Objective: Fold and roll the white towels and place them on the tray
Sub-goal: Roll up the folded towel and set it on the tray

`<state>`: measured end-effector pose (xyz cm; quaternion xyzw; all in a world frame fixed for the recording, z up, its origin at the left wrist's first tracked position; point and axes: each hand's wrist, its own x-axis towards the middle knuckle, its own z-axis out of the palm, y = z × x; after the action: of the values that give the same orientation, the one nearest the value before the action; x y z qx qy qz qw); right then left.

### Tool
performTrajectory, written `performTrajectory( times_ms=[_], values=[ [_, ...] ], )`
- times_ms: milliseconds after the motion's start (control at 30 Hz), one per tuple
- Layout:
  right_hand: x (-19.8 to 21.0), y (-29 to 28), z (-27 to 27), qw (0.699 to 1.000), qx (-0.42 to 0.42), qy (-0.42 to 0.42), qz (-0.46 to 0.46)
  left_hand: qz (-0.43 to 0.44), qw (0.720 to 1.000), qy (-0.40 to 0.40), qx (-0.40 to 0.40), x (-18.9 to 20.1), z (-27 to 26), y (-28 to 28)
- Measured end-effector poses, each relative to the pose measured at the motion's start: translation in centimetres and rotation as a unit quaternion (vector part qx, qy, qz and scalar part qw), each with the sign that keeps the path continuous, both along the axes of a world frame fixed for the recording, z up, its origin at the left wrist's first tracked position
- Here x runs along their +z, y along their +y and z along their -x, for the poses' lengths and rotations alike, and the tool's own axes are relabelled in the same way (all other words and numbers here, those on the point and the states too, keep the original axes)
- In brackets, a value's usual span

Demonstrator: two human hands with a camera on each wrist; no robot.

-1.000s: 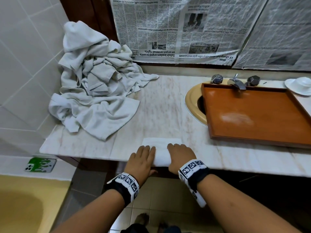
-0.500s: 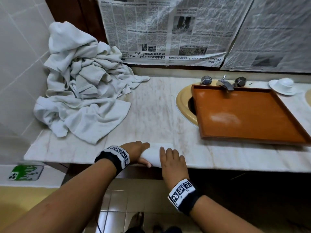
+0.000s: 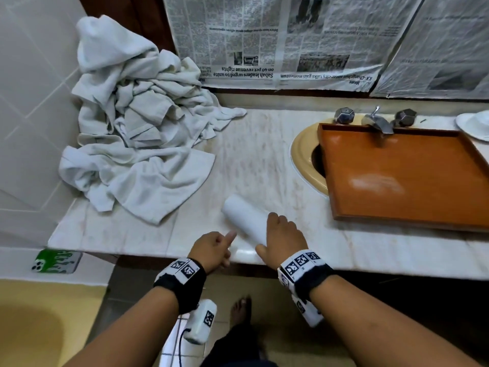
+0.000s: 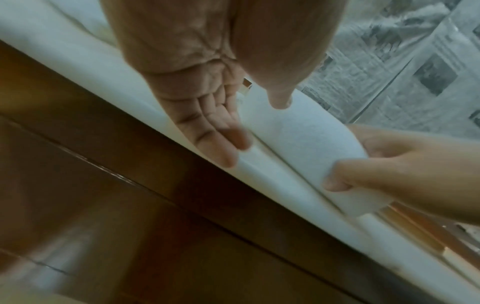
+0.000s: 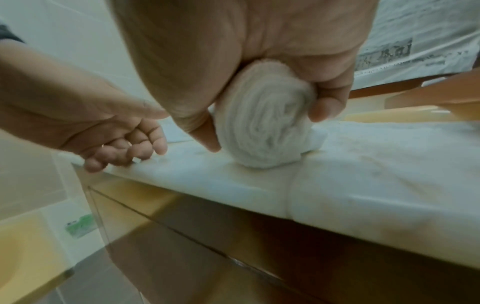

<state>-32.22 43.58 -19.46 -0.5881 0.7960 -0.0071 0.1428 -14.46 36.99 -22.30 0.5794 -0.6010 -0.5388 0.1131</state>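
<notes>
White rolled towel (image 3: 244, 218) lies on the marble counter (image 3: 264, 154) near its front edge, right hand (image 3: 284, 234) curled round its near end, thumb and fingers on either side of the spiral. Left hand (image 3: 211, 249) sits just beside the roll at about 8 o'clock, fingers loosely bent, holding nothing. Orange tray (image 3: 410, 176) at 2 o'clock; unfolded towel pile (image 3: 137, 144) at 10 o'clock.
</notes>
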Motion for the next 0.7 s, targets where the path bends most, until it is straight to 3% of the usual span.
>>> performTrajectory(
  times_ms=[133, 267, 433, 567, 700],
  values=[
    [-0.4, -2.2, 0.5, 0.994, -0.039, -0.101, -0.025, -0.112, 0.98, 0.159, 0.032, 0.5, 2.9, -1.2],
    [0.0, -3.9, 1.7, 0.98, -0.071, -0.184, -0.041, -0.114, 0.982, 0.151, 0.012, 1.1, 5.9, -4.2],
    [3.3, -6.5, 4.6, 0.975, -0.047, -0.215, 0.003, -0.144, 0.952, 0.251, 0.1, 4.9, 11.2, -10.1],
    [6.8, -8.5, 10.2, 0.971, -0.051, -0.227, 0.062, -0.171, 0.908, 0.369, 0.104, 9.1, 16.8, -13.8],
    [9.2, -9.2, 19.5, 0.956, -0.066, -0.28, 0.062, -0.191, 0.875, 0.444, 0.024, 11.3, 22.7, -14.8]
  ],
)
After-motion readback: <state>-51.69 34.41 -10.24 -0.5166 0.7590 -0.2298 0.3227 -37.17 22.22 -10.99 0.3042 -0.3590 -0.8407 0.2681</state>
